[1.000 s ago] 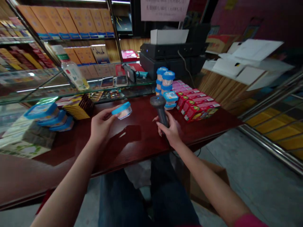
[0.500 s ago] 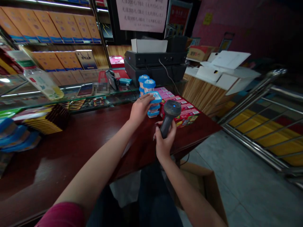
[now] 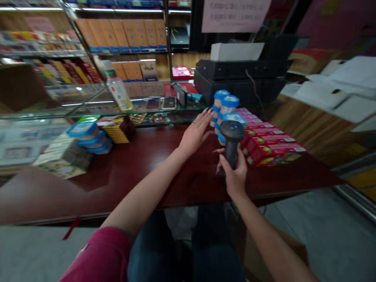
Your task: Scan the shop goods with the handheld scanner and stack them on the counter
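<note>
In my right hand [image 3: 235, 172] is a black barcode scanner [image 3: 231, 137], held upright by its handle with a small blue light on top. My left hand [image 3: 196, 134] has its fingers stretched out, palm down, beside stacked blue-lidded tubs [image 3: 229, 102]; whether the fingertips touch them I cannot tell. Partly behind the scanner head is a stack of flatter blue-lidded boxes [image 3: 234, 117]. Rows of red and pink cartons [image 3: 272, 147] lie just right of the scanner on the dark red counter [image 3: 164, 172].
To the left stand more blue-lidded boxes [image 3: 93, 137], pale green cartons [image 3: 66, 156] and yellow-brown packets [image 3: 117, 128]. A clear bottle [image 3: 118, 88] is on the glass case behind. Black machines [image 3: 239, 76] occupy the back right. Below the counter's right side is a cardboard box [image 3: 289, 244].
The view has swung left, so things sit further right. My left hand has come off the flat blue-lidded boxes, its fingers now straightened. The scanner stays in my right hand.
</note>
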A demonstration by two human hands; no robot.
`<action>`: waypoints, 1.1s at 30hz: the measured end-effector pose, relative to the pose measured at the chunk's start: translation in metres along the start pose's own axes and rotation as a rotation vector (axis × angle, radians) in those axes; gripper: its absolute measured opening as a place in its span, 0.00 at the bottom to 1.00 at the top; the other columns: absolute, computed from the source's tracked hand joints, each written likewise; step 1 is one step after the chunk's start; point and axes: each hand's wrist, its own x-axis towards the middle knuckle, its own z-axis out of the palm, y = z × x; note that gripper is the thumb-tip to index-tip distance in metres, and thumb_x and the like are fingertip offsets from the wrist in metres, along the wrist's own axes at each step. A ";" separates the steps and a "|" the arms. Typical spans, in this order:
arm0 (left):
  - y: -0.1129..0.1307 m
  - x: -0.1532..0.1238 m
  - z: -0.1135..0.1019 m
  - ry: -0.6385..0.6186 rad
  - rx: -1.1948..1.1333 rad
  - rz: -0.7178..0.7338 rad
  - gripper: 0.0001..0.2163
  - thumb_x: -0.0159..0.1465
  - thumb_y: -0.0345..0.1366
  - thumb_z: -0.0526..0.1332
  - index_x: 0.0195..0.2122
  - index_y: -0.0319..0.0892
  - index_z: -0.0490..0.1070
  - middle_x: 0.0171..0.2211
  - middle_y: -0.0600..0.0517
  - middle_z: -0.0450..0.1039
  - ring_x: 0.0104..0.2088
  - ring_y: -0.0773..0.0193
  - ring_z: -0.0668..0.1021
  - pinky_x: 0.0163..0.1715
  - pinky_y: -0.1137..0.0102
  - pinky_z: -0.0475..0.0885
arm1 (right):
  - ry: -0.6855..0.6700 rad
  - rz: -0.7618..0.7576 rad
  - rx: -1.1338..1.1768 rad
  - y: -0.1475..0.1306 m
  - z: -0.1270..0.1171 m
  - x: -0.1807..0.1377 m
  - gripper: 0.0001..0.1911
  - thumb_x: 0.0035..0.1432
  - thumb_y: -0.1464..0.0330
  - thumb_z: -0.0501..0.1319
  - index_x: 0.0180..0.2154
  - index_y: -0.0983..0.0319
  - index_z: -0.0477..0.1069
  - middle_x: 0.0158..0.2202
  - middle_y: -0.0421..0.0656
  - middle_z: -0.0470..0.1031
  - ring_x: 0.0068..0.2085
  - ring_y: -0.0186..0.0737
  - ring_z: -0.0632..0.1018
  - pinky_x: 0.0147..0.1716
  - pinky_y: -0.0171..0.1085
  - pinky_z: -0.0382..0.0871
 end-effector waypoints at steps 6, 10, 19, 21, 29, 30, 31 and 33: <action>-0.042 -0.104 -0.161 0.044 0.425 -0.260 0.29 0.72 0.32 0.54 0.75 0.46 0.55 0.75 0.45 0.56 0.77 0.54 0.53 0.77 0.49 0.48 | -0.411 0.220 0.249 0.005 0.085 0.015 0.18 0.54 0.55 0.73 0.40 0.58 0.73 0.40 0.43 0.81 0.21 0.30 0.70 0.19 0.35 0.66; -0.052 -0.155 -0.258 0.068 0.656 -0.523 0.28 0.69 0.34 0.61 0.71 0.48 0.62 0.75 0.47 0.57 0.78 0.52 0.51 0.77 0.46 0.44 | -0.606 0.298 0.320 0.010 0.135 0.030 0.21 0.50 0.58 0.76 0.42 0.59 0.76 0.47 0.45 0.82 0.25 0.29 0.73 0.23 0.33 0.68; -0.093 -0.194 -0.307 0.232 0.617 -0.615 0.14 0.58 0.49 0.74 0.41 0.49 0.81 0.55 0.45 0.81 0.71 0.41 0.67 0.75 0.40 0.40 | -0.937 0.457 0.473 0.023 0.148 0.071 0.24 0.52 0.67 0.75 0.52 0.56 0.78 0.62 0.47 0.78 0.43 0.41 0.85 0.46 0.43 0.83; -0.098 -0.191 -0.302 0.256 0.585 -0.609 0.14 0.57 0.51 0.74 0.35 0.48 0.81 0.49 0.43 0.83 0.66 0.40 0.72 0.74 0.40 0.46 | -0.962 0.466 0.501 0.025 0.145 0.073 0.26 0.52 0.68 0.75 0.54 0.56 0.77 0.64 0.47 0.76 0.45 0.41 0.86 0.50 0.44 0.82; -0.104 -0.179 -0.306 0.229 0.553 -0.804 0.03 0.58 0.39 0.72 0.33 0.48 0.83 0.34 0.47 0.85 0.49 0.42 0.83 0.56 0.54 0.72 | -1.112 0.568 0.482 0.031 0.147 0.084 0.24 0.54 0.71 0.73 0.54 0.63 0.77 0.61 0.53 0.79 0.45 0.40 0.85 0.47 0.40 0.82; -0.101 -0.177 -0.309 0.235 0.520 -0.803 0.04 0.57 0.37 0.71 0.34 0.48 0.84 0.35 0.47 0.85 0.49 0.43 0.83 0.56 0.54 0.72 | -1.109 0.570 0.485 0.031 0.148 0.084 0.24 0.54 0.72 0.73 0.53 0.64 0.77 0.60 0.53 0.79 0.44 0.39 0.85 0.46 0.39 0.82; -0.098 -0.175 -0.310 0.248 0.477 -0.796 0.05 0.57 0.35 0.71 0.35 0.47 0.84 0.37 0.48 0.85 0.50 0.43 0.83 0.57 0.55 0.72 | -1.101 0.564 0.489 0.031 0.148 0.084 0.23 0.54 0.72 0.73 0.53 0.64 0.77 0.59 0.53 0.80 0.43 0.39 0.85 0.45 0.39 0.82; -0.088 -0.171 -0.310 0.297 0.346 -0.767 0.10 0.56 0.34 0.71 0.40 0.46 0.84 0.44 0.48 0.85 0.54 0.46 0.81 0.60 0.55 0.72 | -1.065 0.541 0.497 0.030 0.148 0.082 0.22 0.52 0.73 0.73 0.51 0.64 0.77 0.55 0.52 0.82 0.40 0.39 0.84 0.41 0.38 0.82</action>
